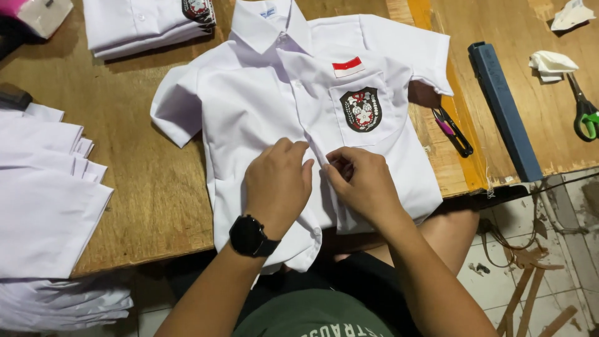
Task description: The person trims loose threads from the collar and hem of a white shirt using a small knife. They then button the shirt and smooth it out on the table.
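Observation:
A white short-sleeved shirt [262,93] lies face up on the wooden table [150,187], collar away from me, with a dark crest badge [360,110] on its chest pocket and a small red-and-white patch [347,66] above it. My left hand [277,182], a black watch on its wrist, presses on the shirt front at the button placket. My right hand [360,184] pinches the placket edge just beside it. Both hands meet near the lower middle of the shirt.
Stacks of white shirts lie at the left [43,200] and back left [143,22]. Small thread snips [454,130], a long blue bar [504,109], green-handled scissors [585,113] and crumpled white scraps [550,64] sit to the right. The table edge drops off beside the bar.

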